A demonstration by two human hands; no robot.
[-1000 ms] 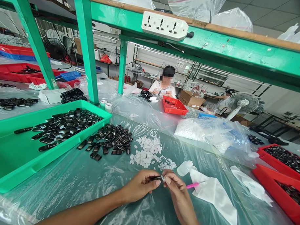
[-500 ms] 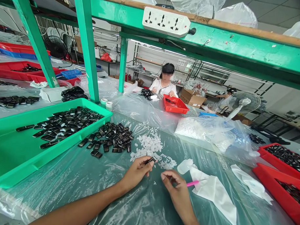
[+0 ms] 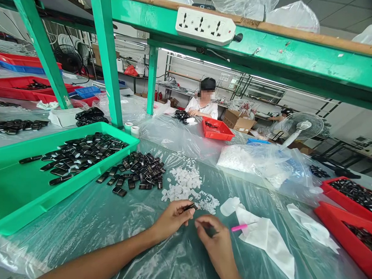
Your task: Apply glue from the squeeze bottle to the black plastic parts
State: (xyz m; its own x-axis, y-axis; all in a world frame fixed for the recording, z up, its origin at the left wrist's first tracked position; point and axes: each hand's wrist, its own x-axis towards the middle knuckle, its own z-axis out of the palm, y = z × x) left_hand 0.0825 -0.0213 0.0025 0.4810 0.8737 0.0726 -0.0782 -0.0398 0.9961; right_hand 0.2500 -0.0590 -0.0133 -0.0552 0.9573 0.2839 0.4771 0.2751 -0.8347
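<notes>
My left hand [image 3: 173, 219] pinches a small black rectangular piece [image 3: 191, 207] between thumb and fingers, above the plastic-covered table. Close by on its right, my right hand [image 3: 215, 240] has thumb and fingertips brought together; anything between them is too small to make out. Just beyond the hands lies a heap of small white translucent pieces [image 3: 184, 180], with finer white bits [image 3: 209, 203] at its near right edge. Left of that is a pile of similar black pieces [image 3: 147, 171]. A pink-handled tool [image 3: 239, 227] rests on a white cloth [image 3: 269, 242] right of my right hand.
At left stands a green tray [image 3: 26, 216] holding many black pieces. Red bins [image 3: 332, 220] line the right edge. A bag of white pieces [image 3: 238, 159] lies beyond the heap. A green frame [image 3: 106, 61] with a power strip [image 3: 205, 25] spans overhead. A co-worker [image 3: 204, 102] sits opposite.
My left hand has moved slightly nearer and to the right with the black piece. My right hand has shifted a little left, so the two hands are closer together.
</notes>
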